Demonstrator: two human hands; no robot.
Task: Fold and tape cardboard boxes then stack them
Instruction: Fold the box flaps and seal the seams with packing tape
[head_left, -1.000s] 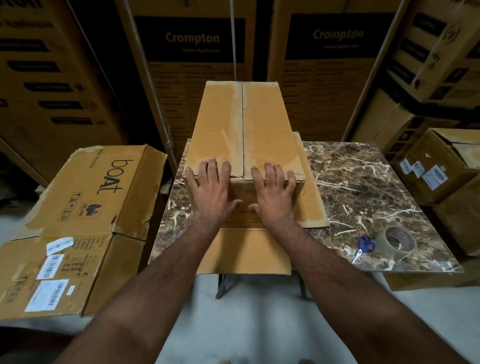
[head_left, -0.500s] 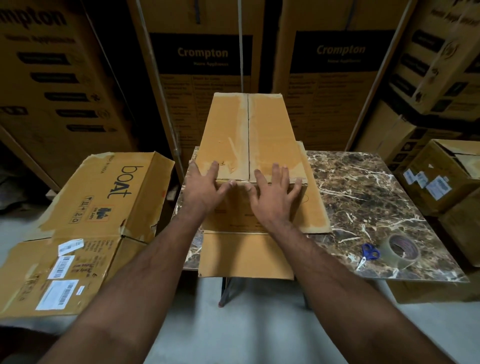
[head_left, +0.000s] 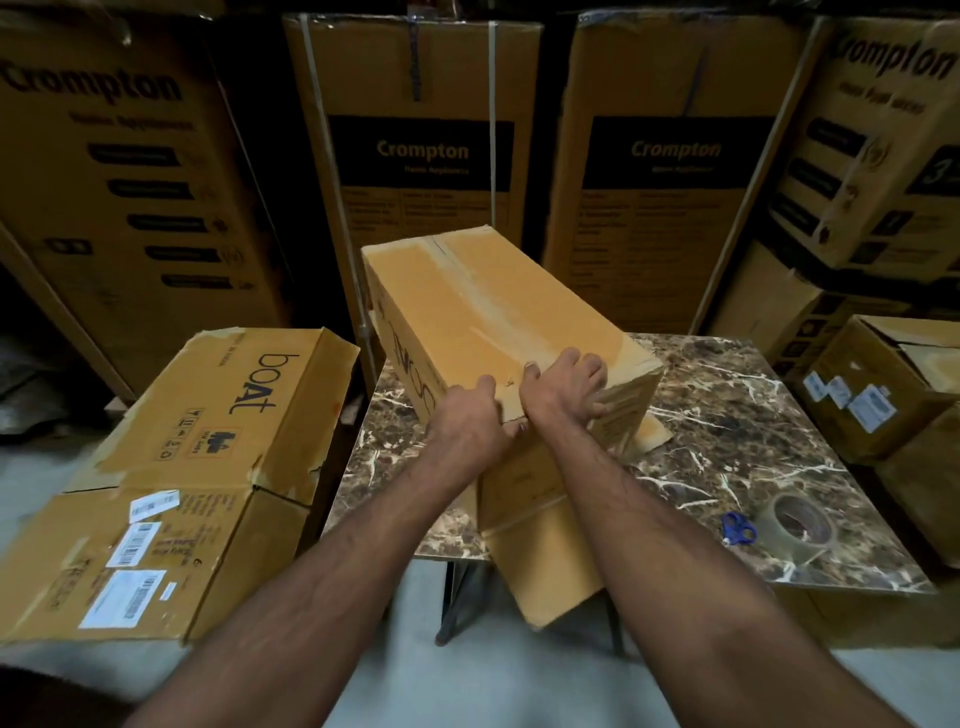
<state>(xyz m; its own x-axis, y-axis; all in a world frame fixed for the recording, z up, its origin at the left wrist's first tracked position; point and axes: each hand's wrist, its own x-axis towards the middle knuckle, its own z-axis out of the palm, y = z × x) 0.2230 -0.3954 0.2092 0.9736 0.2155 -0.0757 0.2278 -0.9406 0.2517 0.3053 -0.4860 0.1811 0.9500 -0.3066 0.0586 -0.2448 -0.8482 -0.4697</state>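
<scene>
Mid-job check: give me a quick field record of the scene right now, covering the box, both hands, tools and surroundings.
box: cardboard box on the marble table, skewed, top seam closed, near end flaps hanging open
left hand: left hand grips the box's near corner
right hand: right hand curled over the near top edge
tools: tape roll and blue scissors at the table's near right, untouched
left of table: boAt box, flattened-looking
behind: tall Crompton cartons
tape on the seam: cannot tell
</scene>
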